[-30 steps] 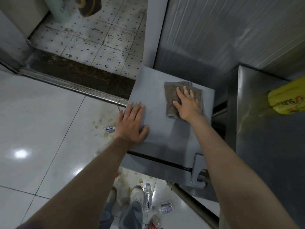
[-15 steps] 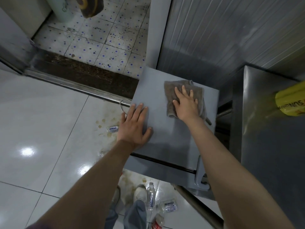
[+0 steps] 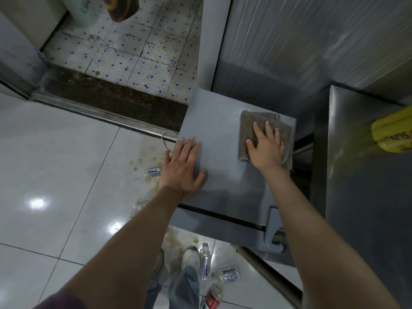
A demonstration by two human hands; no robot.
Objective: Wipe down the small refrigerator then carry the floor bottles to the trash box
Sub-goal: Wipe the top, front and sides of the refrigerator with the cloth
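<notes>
Refrigerator (image 3: 223, 157), grey top below you, beside steel bench (image 3: 367, 175): wiping step in hand. Your left hand (image 3: 181, 168) spread flat, bracing top's left edge. Your right hand (image 3: 265, 148) spread flat, pressing cloth (image 3: 247, 123) at far right corner. Bottles (image 3: 205, 264) lie on floor (image 3: 55, 163) by your feet, untouched. Next, likely: sweep cloth across unwiped top.

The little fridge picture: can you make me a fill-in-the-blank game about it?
1. The right hand presses a brown ____ flat on the refrigerator top.
2. The left hand rests flat on the top's ____ edge.
3. The plastic bottles lie on the ____ by the shoe.

Missing words: cloth; left; floor
</notes>
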